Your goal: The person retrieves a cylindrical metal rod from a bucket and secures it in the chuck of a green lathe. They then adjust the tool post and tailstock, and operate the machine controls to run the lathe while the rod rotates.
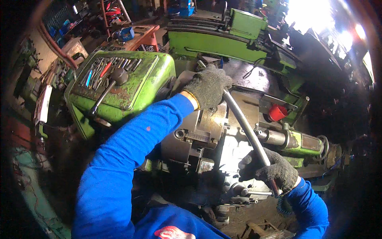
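I had the left hand (209,85) and the right hand (278,171), both in dark knitted gloves, wrapped around one metal bar (246,123). They were well apart: the left near the upper end, with a short piece showing beyond the glove, and the right near the lower end. The bar lay slanting over the lathe, down from the far side toward the right. Whether its upper end was fitted into something, I could not tell, because the glove covered that part.

In my judgement, such a long piece asked for both wrists to be firm and for the force to be shared evenly; a sudden slip could have thrown the knuckles against the metal. I considered it wise to keep the sleeves away from the edges of the chuck (171,147), which was below the left forearm.

Around this, the worn green headstock (159,73) carried on its top a row of hand tools (105,69), and on the right were the tailstock (304,145) and a red cup (277,112). The metal surface below the bar shone with glare. Farther away, I saw another green machine (211,44), a blue box (126,34) on a reddish bench, and strong white light at the upper right; the borders of the room were too dark to read.
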Motion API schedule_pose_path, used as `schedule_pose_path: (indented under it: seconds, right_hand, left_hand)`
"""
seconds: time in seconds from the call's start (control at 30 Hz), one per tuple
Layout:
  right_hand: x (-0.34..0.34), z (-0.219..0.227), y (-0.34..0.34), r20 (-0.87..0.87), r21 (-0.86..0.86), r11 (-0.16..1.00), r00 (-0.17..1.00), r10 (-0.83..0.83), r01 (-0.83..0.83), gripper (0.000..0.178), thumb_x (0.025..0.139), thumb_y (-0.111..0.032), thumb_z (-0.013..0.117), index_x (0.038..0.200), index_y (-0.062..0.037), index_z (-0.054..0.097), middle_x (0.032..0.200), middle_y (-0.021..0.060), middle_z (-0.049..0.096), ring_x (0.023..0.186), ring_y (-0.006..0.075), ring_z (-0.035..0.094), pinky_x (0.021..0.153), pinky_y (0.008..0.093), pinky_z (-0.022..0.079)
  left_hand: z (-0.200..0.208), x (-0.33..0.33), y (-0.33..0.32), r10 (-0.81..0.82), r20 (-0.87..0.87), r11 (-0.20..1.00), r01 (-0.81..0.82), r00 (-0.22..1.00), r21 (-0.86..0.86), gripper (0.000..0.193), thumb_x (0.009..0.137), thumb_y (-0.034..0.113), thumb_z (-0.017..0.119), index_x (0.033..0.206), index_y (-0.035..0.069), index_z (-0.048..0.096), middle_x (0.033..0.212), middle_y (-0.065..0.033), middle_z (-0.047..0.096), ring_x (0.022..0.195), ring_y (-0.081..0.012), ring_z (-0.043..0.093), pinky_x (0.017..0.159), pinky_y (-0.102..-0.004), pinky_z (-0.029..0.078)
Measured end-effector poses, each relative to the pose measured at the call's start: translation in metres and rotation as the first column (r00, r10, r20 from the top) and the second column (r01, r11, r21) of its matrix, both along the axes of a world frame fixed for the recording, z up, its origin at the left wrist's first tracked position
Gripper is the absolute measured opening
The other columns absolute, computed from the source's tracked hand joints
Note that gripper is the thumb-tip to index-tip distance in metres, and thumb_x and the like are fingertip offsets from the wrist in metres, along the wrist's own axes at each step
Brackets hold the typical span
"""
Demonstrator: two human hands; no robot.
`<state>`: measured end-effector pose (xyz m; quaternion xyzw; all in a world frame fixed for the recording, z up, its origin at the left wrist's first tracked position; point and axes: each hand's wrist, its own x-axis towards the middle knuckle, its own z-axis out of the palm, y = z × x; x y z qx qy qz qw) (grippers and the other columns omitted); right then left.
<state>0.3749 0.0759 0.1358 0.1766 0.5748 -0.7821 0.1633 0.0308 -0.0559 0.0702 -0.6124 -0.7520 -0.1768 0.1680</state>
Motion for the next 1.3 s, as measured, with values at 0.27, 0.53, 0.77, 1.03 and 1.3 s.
schedule_pose_path:
  seconds: [0.27, 0.53, 0.77, 1.03, 1.3]
  right_hand:
    - [0.016, 0.022, -0.032, 0.026, 0.286, 0.949, 0.989, -0.149, 0.135, 0.046, 0.092, -0.018, 0.084, 0.130, 0.0052, 0.069, 0.123, 0.0189, 0.079, 0.112, 0.0326, 0.081, 0.107, 0.0447, 0.066]
    - [0.004, 0.004, -0.095, 0.014, 0.380, 0.902, 0.974, -0.227, 0.205, 0.028, 0.092, -0.007, 0.081, 0.116, -0.0024, 0.068, 0.101, 0.0091, 0.076, 0.084, 0.0202, 0.076, 0.071, 0.0369, 0.066]
    - [-0.017, 0.030, -0.083, 0.007, 0.378, 0.909, 0.982, -0.189, 0.172, 0.053, 0.101, -0.020, 0.082, 0.146, 0.0012, 0.063, 0.106, 0.0095, 0.074, 0.083, 0.0187, 0.078, 0.072, 0.0347, 0.067]
    - [-0.012, 0.083, -0.041, -0.039, 0.989, -0.128, 0.971, 0.237, 0.070, 0.043, 0.102, -0.026, 0.079, 0.140, -0.0099, 0.066, 0.111, 0.0198, 0.078, 0.098, 0.0446, 0.079, 0.082, 0.0552, 0.062]
    - [-0.038, 0.026, 0.033, 0.007, 0.891, -0.454, 0.998, 0.067, 0.024, 0.026, 0.104, -0.022, 0.068, 0.128, -0.0112, 0.070, 0.109, 0.0216, 0.078, 0.104, 0.0476, 0.076, 0.086, 0.0574, 0.060]
  left_hand:
    - [0.008, 0.008, 0.024, -0.118, 0.048, 0.993, 0.119, 0.992, -0.001, 0.020, 0.084, 0.018, 0.081, 0.103, 0.016, 0.083, 0.104, -0.0128, 0.079, 0.104, -0.0370, 0.072, 0.099, -0.0515, 0.054]
    - [-0.001, -0.002, 0.010, -0.231, 0.087, 0.967, 0.219, 0.969, 0.126, 0.018, 0.088, 0.016, 0.078, 0.105, 0.015, 0.082, 0.105, -0.0157, 0.076, 0.107, -0.0386, 0.072, 0.098, -0.0498, 0.058]
    - [0.035, 0.012, -0.004, 0.080, -0.204, 0.986, -0.107, 0.976, -0.127, 0.024, 0.100, 0.038, 0.073, 0.091, 0.020, 0.086, 0.102, -0.0120, 0.080, 0.111, -0.0348, 0.075, 0.102, -0.0510, 0.055]
    - [0.067, 0.009, -0.008, 0.072, -0.222, 0.995, -0.087, 0.972, -0.056, 0.019, 0.092, 0.032, 0.071, 0.092, 0.022, 0.088, 0.090, -0.0126, 0.083, 0.084, -0.0340, 0.079, 0.084, -0.0562, 0.056]
    - [0.037, 0.015, -0.007, -0.070, 0.005, 0.998, 0.070, 0.998, -0.004, 0.028, 0.090, 0.039, 0.076, 0.102, 0.017, 0.089, 0.093, -0.0147, 0.084, 0.089, -0.0358, 0.083, 0.074, -0.0577, 0.062]
